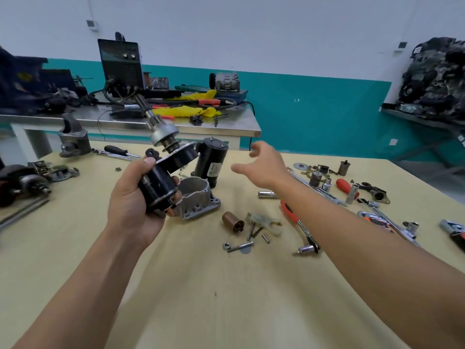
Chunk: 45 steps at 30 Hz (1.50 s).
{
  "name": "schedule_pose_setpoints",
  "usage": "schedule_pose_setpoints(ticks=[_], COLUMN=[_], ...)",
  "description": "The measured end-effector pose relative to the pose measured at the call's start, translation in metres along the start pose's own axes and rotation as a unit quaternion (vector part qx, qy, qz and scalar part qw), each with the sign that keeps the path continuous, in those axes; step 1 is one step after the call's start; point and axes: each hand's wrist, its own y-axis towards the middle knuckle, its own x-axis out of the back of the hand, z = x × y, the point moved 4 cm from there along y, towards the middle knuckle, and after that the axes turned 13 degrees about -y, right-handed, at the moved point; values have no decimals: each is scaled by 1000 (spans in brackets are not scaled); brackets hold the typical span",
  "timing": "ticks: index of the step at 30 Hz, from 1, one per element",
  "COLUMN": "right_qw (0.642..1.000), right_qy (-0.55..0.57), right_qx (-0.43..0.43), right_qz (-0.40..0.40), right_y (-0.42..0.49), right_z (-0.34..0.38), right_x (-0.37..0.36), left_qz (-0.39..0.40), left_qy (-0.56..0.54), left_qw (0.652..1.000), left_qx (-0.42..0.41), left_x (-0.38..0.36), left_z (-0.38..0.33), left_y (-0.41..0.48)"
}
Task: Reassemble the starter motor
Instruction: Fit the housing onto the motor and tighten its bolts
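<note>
My left hand (130, 200) grips a black starter sub-assembly (163, 182) above the table; its silver drive pinion and shaft (162, 133) point up and away. My right hand (264, 165) hovers open above the table, fingers spread and empty, just right of the black motor body (211, 159), which stands on end. A grey aluminium nose housing (198, 200) sits on the table right beside the held part. A copper-coloured plunger (232, 222), a pale plastic fork lever (264, 221), pins and a long bolt (239, 246) lie in front of it.
On the right of the wooden table (201, 285) lie a red-handled ratchet (299, 225), sockets, wrenches and a red screwdriver (344, 186). At the left are other starter parts (24, 182), a grey housing (74, 139) and a screwdriver (118, 151). A cluttered steel bench stands behind.
</note>
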Motion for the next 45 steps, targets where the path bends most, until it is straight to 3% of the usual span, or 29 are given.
schedule_pose_setpoints(ticks=[2, 4, 7, 11, 15, 18, 20, 22, 26, 28, 30, 33, 40, 45], right_qw=[990, 986, 991, 951, 951, 984, 981, 928, 768, 727, 713, 722, 830, 867], right_qy=[-100, -79, -28, -208, -197, -30, 142, 343, 618, 669, 688, 688, 534, 430], right_qx=[98, 148, 98, 44, 27, -39, -95, -142, -144, -112, -82, -37, 2, 75], right_qz=[-16, 15, 92, 223, 238, 173, 86, 35, 88, 106, 102, 57, -164, -239], right_y=[29, 55, 88, 95, 98, 89, 72, 47, -24, -59, -88, -113, -136, -145], right_z=[26, 55, 86, 95, 88, 62, 34, 11, -6, -7, -8, -8, -8, -4], right_x=[-6, -10, -19, -42, -47, -41, -33, -24, -4, 3, 7, 13, 24, 30], left_qz=[1, 1, 0, -18, -38, -36, -31, -24, 1, 11, 14, 22, 41, 19], left_qy=[3, 9, 5, -4, -27, -43, -38, -41, -111, -197, -260, -286, -261, -242], left_qw=[1000, 1000, 1000, 1000, 999, 998, 999, 999, 993, 978, 959, 947, 946, 951], left_qx=[-4, -7, -12, -11, -9, -12, -17, -19, 32, 74, 110, 146, 186, 191], left_x=[4, 5, 7, 12, 18, 19, 18, 14, -1, -13, -23, -34, -40, -40], left_z=[0, -1, -1, -3, -7, -9, -9, -7, 6, 14, 22, 31, 41, 46], left_y=[2, 3, 4, 7, 10, 10, 10, 9, 0, -7, -15, -26, -33, -38])
